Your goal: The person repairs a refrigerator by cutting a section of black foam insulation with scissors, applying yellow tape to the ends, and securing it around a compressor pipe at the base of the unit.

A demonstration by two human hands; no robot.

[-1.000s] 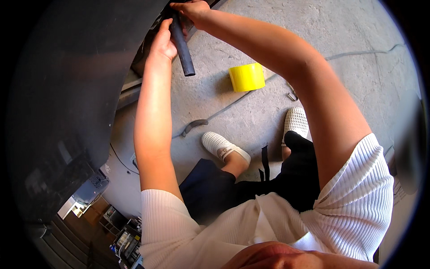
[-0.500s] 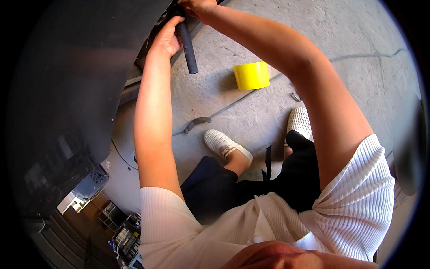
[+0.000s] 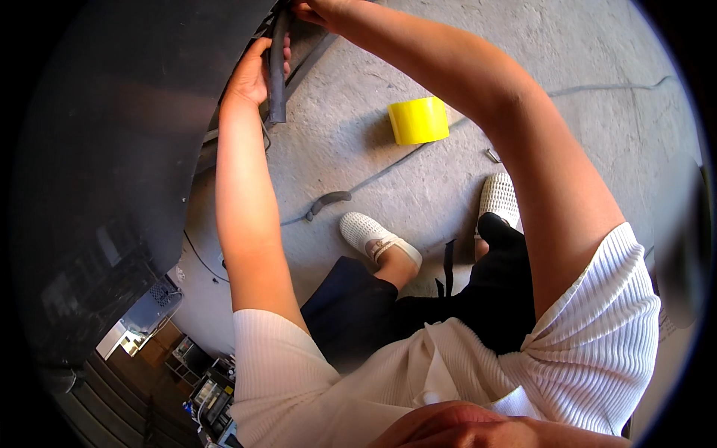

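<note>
A black foam tube (image 3: 276,82) hangs down along the edge of a large dark panel (image 3: 127,149). My left hand (image 3: 250,78) is wrapped round it, with the thumb on the panel side and the fingertips showing past the tube's right side. Higher up, at the top edge of the view, my right hand (image 3: 320,10) is closed beside the tube's upper part. Its fingers are bent together and partly cut off, so what they grip is hidden.
A roll of yellow tape (image 3: 419,121) stands on the concrete floor (image 3: 358,97). A short curved black tube piece (image 3: 327,203) lies near my left shoe (image 3: 369,233), beside a long floor crack. A small metal piece (image 3: 493,155) is near my other shoe. Equipment (image 3: 213,392) stands lower left.
My left hand and the foam tube have shifted left toward the panel, and the tube hangs more upright. The fingertips now show past it. My right hand has moved slightly left.
</note>
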